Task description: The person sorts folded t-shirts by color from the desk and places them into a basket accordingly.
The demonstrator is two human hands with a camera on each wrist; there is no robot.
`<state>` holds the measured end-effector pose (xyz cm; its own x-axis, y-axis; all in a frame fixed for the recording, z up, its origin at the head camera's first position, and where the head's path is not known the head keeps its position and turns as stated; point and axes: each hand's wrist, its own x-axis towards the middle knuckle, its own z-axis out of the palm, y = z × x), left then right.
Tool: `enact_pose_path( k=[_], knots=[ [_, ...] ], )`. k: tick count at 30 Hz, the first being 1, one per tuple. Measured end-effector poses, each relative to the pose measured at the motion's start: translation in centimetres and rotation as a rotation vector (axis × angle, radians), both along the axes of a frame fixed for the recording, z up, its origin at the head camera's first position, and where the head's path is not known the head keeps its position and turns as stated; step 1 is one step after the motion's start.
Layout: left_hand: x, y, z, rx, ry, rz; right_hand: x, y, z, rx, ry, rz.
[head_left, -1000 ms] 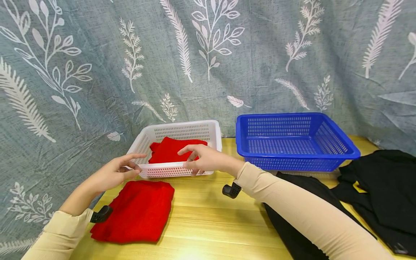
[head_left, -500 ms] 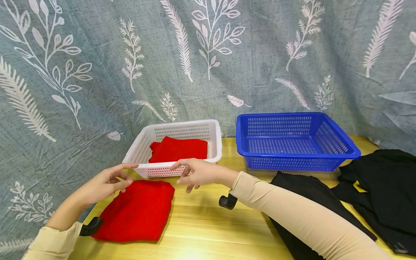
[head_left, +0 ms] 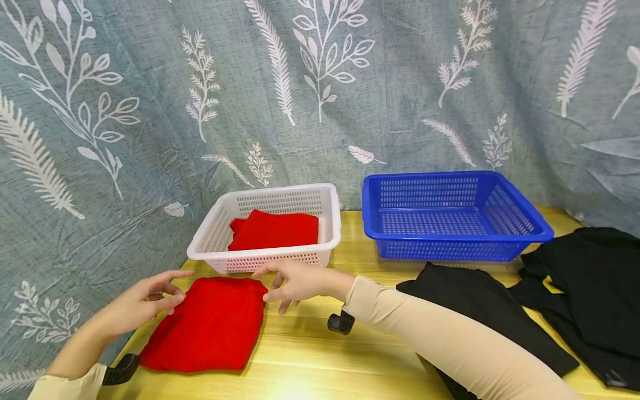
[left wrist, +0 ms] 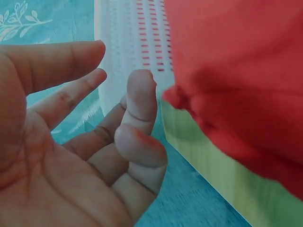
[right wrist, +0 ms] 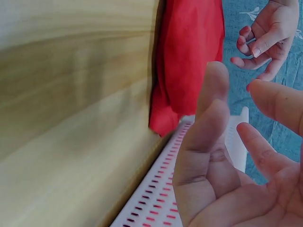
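A folded red cloth [head_left: 210, 328] lies on the table in front of the white basket [head_left: 197, 253]. My left hand [head_left: 145, 303] hovers by its far left corner, fingers loosely bent and holding nothing. At the far right corner is my right hand [head_left: 295, 283], its index finger extended and the others relaxed, with nothing in its grasp. The left wrist view shows the left fingers apart from the red cloth [left wrist: 246, 85]. In the right wrist view the right palm faces the red cloth [right wrist: 191, 56]. Another red cloth [head_left: 275, 230] lies inside the white basket.
A blue basket [head_left: 450, 239] stands at the back right of the wooden table [head_left: 320, 355]. Black cloth [head_left: 480, 305] lies below it, partly under the right sleeve, and a larger black heap [head_left: 595, 300] with a yellow spot is at the far right. A patterned curtain [head_left: 320, 150] hangs behind.
Both hands have drawn back from the white basket toward the red cloth on the table. The left hand has also moved left and down. The cloths and baskets have stayed in place.
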<state>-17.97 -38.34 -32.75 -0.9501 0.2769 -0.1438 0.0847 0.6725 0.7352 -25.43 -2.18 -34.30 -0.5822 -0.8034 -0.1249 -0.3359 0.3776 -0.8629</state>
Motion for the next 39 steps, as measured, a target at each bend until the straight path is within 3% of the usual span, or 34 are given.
enact_pose_path(
  k=[9,19,28,33,39],
  knots=[
    [1.0,-2.2,-1.6,-0.026,0.012,0.034,0.2,-1.6,-1.7,0.008,-0.01,0.022],
    [1.8,-3.1,-2.8,-0.089,-0.032,0.087,0.7,-2.9,-3.1,0.034,-0.098,-0.031],
    [1.9,-3.0,-4.3,-0.066,-0.079,0.128,0.7,-3.5,-3.9,0.033,-0.122,-0.053],
    [2.0,-2.8,-4.9,-0.045,-0.07,0.141,0.9,-3.5,-3.9,0.036,-0.166,-0.062],
    [1.8,-2.2,-5.2,-0.034,-0.031,0.109,0.9,-3.1,-4.0,0.044,-0.177,-0.068]
  ],
)
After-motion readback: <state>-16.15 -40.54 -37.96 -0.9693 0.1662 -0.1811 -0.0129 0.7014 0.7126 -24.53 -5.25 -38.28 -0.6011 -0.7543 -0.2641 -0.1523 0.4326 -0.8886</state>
